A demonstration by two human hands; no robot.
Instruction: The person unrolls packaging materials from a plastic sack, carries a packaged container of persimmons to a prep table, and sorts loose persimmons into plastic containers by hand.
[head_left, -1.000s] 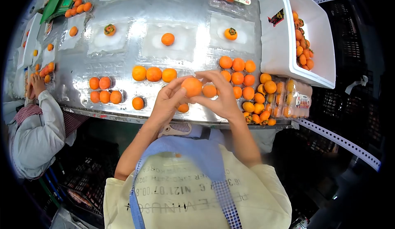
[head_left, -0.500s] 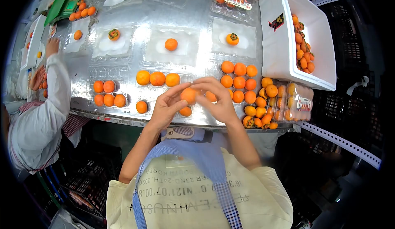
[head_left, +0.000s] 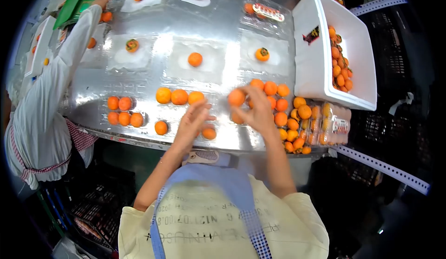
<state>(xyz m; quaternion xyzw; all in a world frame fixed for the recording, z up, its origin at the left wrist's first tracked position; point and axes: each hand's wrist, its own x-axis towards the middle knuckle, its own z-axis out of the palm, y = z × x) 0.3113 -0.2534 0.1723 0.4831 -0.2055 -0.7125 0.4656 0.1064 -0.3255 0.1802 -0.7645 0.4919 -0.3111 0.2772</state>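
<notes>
Persimmon [head_left: 237,97], smooth and round, appears raised off the worktop [head_left: 216,24], toward its near edge, between a row of three fruits [head_left: 179,97] on the left and a block of fruits [head_left: 270,88] on the right. It looks light enough for one hand and probably firm, with a skin that may be slippery and could bruise under a hard pinch; a gentle grip around the sides, spread over several fingertips, seems best. The right hand [head_left: 260,112] has its fingers curved partway closed, about as wide as the fruit, and seems to hold it at the fingertips, though blur hides the exact contact. The left hand [head_left: 189,123] has its fingers loosely bent and parted, gripping nothing visible; a single fruit [head_left: 209,133] lies just beside it, near the worktop's front edge.
</notes>
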